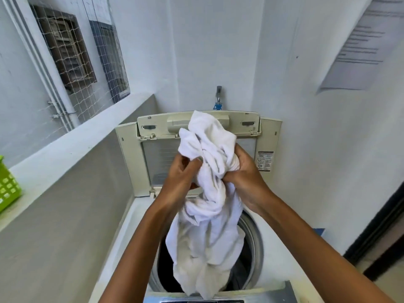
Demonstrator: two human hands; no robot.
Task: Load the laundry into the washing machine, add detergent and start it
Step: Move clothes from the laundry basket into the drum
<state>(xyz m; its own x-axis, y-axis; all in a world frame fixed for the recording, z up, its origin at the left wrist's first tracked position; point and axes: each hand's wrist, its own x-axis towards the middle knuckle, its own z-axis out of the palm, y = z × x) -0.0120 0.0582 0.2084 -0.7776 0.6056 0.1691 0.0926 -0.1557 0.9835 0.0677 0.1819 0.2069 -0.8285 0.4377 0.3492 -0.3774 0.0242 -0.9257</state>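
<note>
A bunched white cloth [207, 215] hangs above the open drum [254, 243] of a top-loading washing machine [122, 248]. My left hand [181, 178] grips the cloth's upper left part, thumb pressed into the fabric. On the right side, my right hand [244, 171] grips it at about the same height. The cloth's lower end dangles into the drum opening. The lid [153, 154] stands raised at the back. Dark laundry shows faintly inside the drum, mostly hidden by the cloth.
A green plastic basket [7, 184] sits on the ledge at the far left. A tap [218, 97] with a blue fitting is on the wall behind the machine. The control panel [196, 299] runs along the near edge. A dark door frame [376, 237] stands at right.
</note>
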